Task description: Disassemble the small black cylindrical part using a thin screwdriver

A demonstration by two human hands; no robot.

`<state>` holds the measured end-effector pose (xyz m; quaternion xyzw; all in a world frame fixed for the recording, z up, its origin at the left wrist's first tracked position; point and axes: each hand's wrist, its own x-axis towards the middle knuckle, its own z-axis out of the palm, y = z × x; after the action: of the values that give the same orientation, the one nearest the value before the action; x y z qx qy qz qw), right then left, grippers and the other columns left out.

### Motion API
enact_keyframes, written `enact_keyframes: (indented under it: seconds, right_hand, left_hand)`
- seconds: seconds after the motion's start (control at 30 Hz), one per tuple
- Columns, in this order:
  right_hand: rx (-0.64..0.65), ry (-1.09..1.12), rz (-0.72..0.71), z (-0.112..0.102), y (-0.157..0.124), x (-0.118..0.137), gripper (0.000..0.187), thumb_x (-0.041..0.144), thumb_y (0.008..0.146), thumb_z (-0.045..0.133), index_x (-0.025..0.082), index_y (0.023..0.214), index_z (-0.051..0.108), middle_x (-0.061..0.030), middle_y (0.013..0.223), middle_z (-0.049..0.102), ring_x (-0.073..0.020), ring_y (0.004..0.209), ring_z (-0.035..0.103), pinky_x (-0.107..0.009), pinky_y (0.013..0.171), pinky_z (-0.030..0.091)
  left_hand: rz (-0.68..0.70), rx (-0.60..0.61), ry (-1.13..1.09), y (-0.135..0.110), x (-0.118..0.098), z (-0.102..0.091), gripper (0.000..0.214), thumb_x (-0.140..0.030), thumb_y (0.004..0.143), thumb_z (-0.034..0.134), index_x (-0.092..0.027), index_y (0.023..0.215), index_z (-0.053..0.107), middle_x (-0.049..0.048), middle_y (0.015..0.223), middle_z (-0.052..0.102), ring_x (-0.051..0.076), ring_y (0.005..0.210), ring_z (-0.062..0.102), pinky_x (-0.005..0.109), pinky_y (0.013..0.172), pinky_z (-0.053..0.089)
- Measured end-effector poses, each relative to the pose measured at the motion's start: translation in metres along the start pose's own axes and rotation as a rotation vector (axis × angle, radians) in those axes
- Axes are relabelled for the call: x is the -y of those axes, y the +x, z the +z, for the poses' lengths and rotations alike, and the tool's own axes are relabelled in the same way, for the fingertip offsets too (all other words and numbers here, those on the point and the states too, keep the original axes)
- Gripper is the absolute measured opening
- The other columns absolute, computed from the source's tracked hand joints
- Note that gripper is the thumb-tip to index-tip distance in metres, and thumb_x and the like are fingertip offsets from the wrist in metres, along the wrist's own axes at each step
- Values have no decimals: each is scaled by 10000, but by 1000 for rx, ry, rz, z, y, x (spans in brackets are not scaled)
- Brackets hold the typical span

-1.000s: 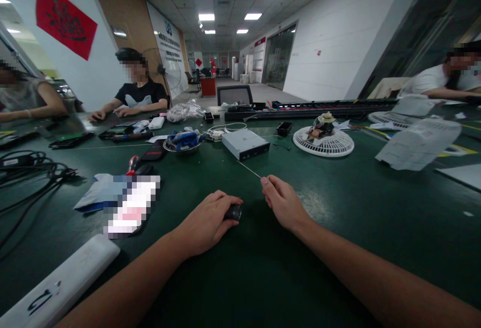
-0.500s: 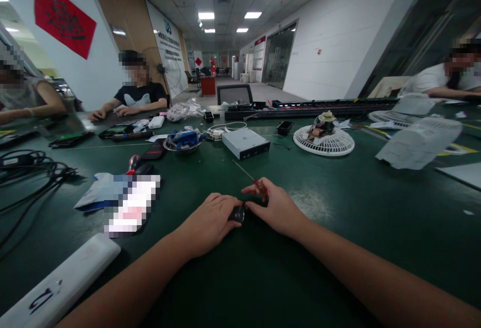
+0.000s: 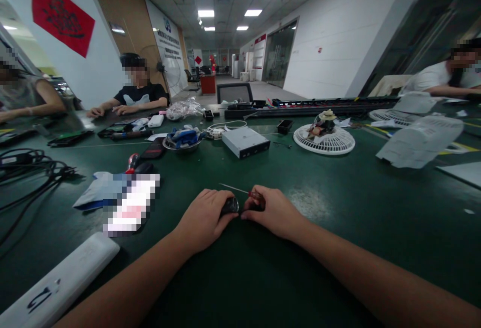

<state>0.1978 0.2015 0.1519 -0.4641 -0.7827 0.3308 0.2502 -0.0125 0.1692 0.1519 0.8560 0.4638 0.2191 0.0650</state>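
My left hand (image 3: 205, 217) is closed around a small dark, rounded object (image 3: 230, 205) with a shiny end; most of it is hidden by the fingers. Just to its right, my right hand (image 3: 272, 211) grips the red handle of a screwdriver (image 3: 240, 190). The thin shaft points left, above the fingers of my left hand. Whether the right fingertips also pinch something small and dark is unclear. Both hands are close together over the green table (image 3: 240, 278). Beyond them lies a silver optical disc drive (image 3: 246, 141).
A metal bowl (image 3: 183, 146) with blue items sits beyond my left hand. A white fan grille (image 3: 323, 141) lies to the right with a motor on it. At lower left is a white elongated casing (image 3: 63, 283); black cables (image 3: 33, 177) lie behind it. Other people sit around the table.
The screwdriver has swung down, its shaft now lying nearly level and pointing left. My right fingers have curled in more. The dark object has shifted slightly left and up with my left hand.
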Motion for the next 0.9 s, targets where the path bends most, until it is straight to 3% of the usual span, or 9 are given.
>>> enact_keyframes:
  seconds: [0.13,0.3,0.43,0.6,0.8,0.9]
  right_hand:
    - [-67,290,-4,3,1,-4,258,241,716,751,204,775,502,-19,856,710,-159,779,660,-317,733,503]
    - [-86,469,-67,5,0,-5,269,222,705,753,208,789,498,-19,869,709,-165,808,679,-330,770,534]
    - [-50,362,-68,4,-3,0,206,192,709,737,204,793,549,-21,852,712,-167,788,677,-334,770,535]
    - [-99,206,-84,1,-5,3,175,229,710,752,199,801,606,-26,826,705,-167,755,646,-329,743,507]
    - [19,200,-49,2,-3,-1,236,214,660,774,194,752,557,22,740,643,-133,657,582,-277,630,464]
    - [56,300,-32,2,-1,-1,287,194,644,774,197,712,496,22,750,648,-135,673,592,-274,628,461]
  left_hand:
    - [-35,-34,25,-1,3,3,271,-337,873,613,-209,1105,556,50,972,657,215,865,602,377,794,468]
    - [45,-15,32,-2,4,3,276,-331,840,659,-214,1074,569,44,965,663,213,852,600,360,760,465]
    - [130,-31,31,-3,3,2,274,-345,857,641,-198,1081,582,62,973,677,210,857,612,364,773,465]
    - [220,-34,14,-3,1,0,283,-366,888,602,-190,1109,581,78,991,688,210,871,626,363,776,464]
    - [340,28,12,-4,1,-2,218,-267,933,536,-207,1142,554,56,1088,679,187,954,626,340,824,446]
    - [376,35,46,-4,1,-2,215,-260,949,511,-204,1152,552,57,1135,674,186,959,621,342,818,441]
